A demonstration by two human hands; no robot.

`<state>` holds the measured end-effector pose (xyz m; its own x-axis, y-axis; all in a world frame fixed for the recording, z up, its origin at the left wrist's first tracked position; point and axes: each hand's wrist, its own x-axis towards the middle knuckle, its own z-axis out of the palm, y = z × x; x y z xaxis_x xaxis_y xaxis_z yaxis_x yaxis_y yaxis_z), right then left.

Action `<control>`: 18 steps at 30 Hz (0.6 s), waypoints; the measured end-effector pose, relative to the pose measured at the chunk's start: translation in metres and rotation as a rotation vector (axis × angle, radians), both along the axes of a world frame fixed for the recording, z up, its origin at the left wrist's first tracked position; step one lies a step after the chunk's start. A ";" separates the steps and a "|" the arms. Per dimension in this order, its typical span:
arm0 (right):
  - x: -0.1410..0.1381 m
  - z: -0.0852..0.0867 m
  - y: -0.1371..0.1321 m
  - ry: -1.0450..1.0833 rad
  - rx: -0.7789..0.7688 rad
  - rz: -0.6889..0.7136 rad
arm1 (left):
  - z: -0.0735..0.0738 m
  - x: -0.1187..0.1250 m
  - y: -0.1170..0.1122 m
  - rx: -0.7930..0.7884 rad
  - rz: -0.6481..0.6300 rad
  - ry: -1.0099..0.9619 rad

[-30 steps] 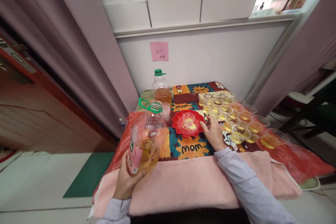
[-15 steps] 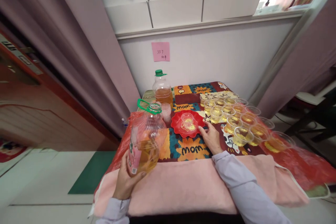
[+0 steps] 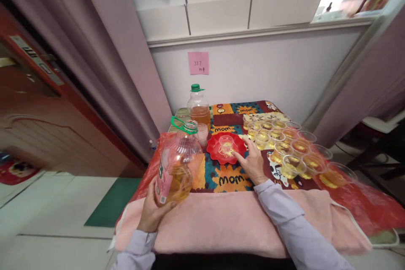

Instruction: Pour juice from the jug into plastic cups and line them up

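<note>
My left hand (image 3: 155, 210) grips the lower part of a large clear plastic jug (image 3: 180, 164) holding yellow liquid. The jug has a green handle ring and an uncapped mouth. A small clear plastic cup (image 3: 225, 144) stands in a red scalloped dish (image 3: 218, 155) at the middle of the table. My right hand (image 3: 252, 161) hangs over the dish's right edge, thumb and fingers spread apart around empty space, close to the cup. To its right stand rows of clear cups (image 3: 293, 164) with yellow liquid. Behind the jug is a stack of clear cups (image 3: 202, 133).
A second jug (image 3: 200, 112) with a green cap stands at the back left. A patterned "MOM" mat (image 3: 232, 179) covers the table, with a pink towel (image 3: 221, 223) along the front edge. Red plastic sheeting (image 3: 363, 202) lies at the right side. A pink note (image 3: 198, 63) is on the wall.
My right hand has moved from the dish's right rim inward toward the cup, its fingers opening wider. My left hand still holds the jug. The view has shifted slightly.
</note>
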<state>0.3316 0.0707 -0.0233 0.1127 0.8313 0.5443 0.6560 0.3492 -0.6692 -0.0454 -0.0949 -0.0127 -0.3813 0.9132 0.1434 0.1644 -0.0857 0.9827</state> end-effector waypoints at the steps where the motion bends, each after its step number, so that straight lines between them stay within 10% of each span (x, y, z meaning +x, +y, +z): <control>1: -0.004 0.005 0.004 -0.063 -0.010 0.033 | 0.001 0.000 0.000 -0.001 0.002 0.000; 10: -0.039 0.022 0.040 -0.296 -0.339 0.062 | 0.003 0.001 -0.002 -0.029 0.041 0.016; 18: -0.038 0.026 0.049 -0.263 -0.290 0.054 | 0.004 -0.001 -0.004 -0.070 0.041 0.057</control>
<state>0.2936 0.1194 0.0026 -0.0469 0.9558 0.2903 0.8040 0.2086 -0.5568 -0.0464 -0.0992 -0.0091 -0.4117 0.9056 0.1020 0.2224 -0.0087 0.9749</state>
